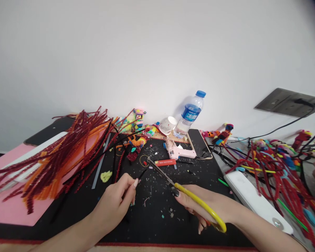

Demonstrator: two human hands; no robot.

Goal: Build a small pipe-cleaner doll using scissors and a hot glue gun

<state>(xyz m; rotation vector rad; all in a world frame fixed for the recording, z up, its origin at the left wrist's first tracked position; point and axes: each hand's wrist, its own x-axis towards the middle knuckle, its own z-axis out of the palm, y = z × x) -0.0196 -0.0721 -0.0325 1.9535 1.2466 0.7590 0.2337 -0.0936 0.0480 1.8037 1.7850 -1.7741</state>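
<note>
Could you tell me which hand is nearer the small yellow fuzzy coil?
Left. The left hand, pinching a thin black pipe cleaner, lies just below-right of the small yellow fuzzy coil; the right hand, holding yellow-handled metal scissors, is far to its right.

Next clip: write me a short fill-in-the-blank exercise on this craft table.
The right hand holds metal-bladed scissors with ____ loop handles.
The left hand pinches a short, thin ____ pipe-cleaner piece.
The clear plastic water bottle has a ____ cap.
Missing words: yellow; black; blue.
</note>
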